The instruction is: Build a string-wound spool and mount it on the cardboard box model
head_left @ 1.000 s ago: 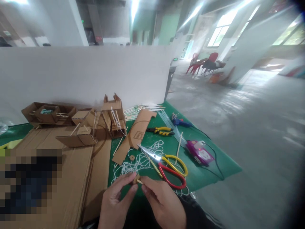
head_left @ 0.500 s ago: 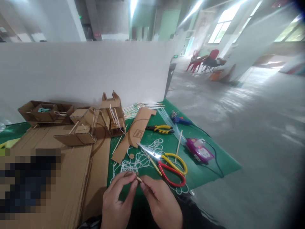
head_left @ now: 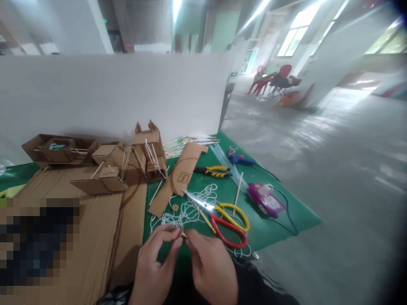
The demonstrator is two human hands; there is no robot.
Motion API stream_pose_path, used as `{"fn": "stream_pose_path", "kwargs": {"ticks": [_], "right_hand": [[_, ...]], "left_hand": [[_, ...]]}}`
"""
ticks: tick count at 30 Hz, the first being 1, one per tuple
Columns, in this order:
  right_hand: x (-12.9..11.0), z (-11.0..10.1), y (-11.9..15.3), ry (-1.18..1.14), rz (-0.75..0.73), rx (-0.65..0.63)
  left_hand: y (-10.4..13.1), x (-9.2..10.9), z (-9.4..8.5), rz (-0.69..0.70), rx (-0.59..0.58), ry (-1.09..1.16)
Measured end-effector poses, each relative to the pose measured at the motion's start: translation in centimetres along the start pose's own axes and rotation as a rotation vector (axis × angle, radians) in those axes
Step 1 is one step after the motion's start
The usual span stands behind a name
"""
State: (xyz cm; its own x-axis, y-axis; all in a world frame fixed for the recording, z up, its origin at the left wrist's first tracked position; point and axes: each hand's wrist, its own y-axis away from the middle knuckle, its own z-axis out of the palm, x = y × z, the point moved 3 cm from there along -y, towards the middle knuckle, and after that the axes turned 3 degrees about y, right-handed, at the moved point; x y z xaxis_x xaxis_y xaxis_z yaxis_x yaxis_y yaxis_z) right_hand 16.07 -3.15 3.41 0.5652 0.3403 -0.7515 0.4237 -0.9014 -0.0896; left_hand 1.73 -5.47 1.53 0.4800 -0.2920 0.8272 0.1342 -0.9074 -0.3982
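Observation:
My left hand (head_left: 158, 258) pinches a small brown cardboard piece, mostly covered by the fingers, low in the head view. Against it, my right hand (head_left: 211, 262) grips a short light wooden stick (head_left: 183, 234), whose tip shows between the two hands. Just beyond the fingers lies a tangle of white string (head_left: 178, 218) with a small cardboard disc (head_left: 175, 207) beside it. Scissors with one red and one yellow handle (head_left: 229, 224) lie open to the right, over the string. A cut cardboard strip (head_left: 179, 178) rests farther back.
Cardboard structures (head_left: 148, 152) stand on cardboard sheets (head_left: 85, 228) at the left. Yellow-black pliers (head_left: 214, 171), a blue glue gun (head_left: 241, 159) and a purple power strip (head_left: 265, 201) with a cable lie on the green table (head_left: 299, 222). A white partition (head_left: 111, 93) rises behind.
My right hand has moved slightly left, closer to my left hand. Less of the stick shows between the fingers. The whole view has shifted very slightly.

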Motion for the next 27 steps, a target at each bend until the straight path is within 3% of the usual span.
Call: {"fn": "stream_pose_path", "kwargs": {"ticks": [3,6,8,18,27], "right_hand": [[0.4,-0.2,-0.3,-0.186,0.037,-0.088],[0.7,-0.7,-0.5,-0.525,-0.009,-0.25],[0.8,-1.1,-0.4,-0.625,-0.045,-0.322],[0.9,-1.4,0.5,-0.261,-0.115,-0.304],[0.6,-0.9,0.8,-0.322,-0.187,-0.275]], "left_hand": [[0.3,-0.1,-0.1,-0.005,-0.034,0.038],[0.8,0.2,-0.6,-0.034,-0.06,0.136],[1.0,0.5,-1.1,-0.064,-0.067,0.204],[-0.6,0.9,-2.8,0.004,-0.29,0.2],[0.2,-1.6,-2.1,-0.174,-0.341,0.453]]}}
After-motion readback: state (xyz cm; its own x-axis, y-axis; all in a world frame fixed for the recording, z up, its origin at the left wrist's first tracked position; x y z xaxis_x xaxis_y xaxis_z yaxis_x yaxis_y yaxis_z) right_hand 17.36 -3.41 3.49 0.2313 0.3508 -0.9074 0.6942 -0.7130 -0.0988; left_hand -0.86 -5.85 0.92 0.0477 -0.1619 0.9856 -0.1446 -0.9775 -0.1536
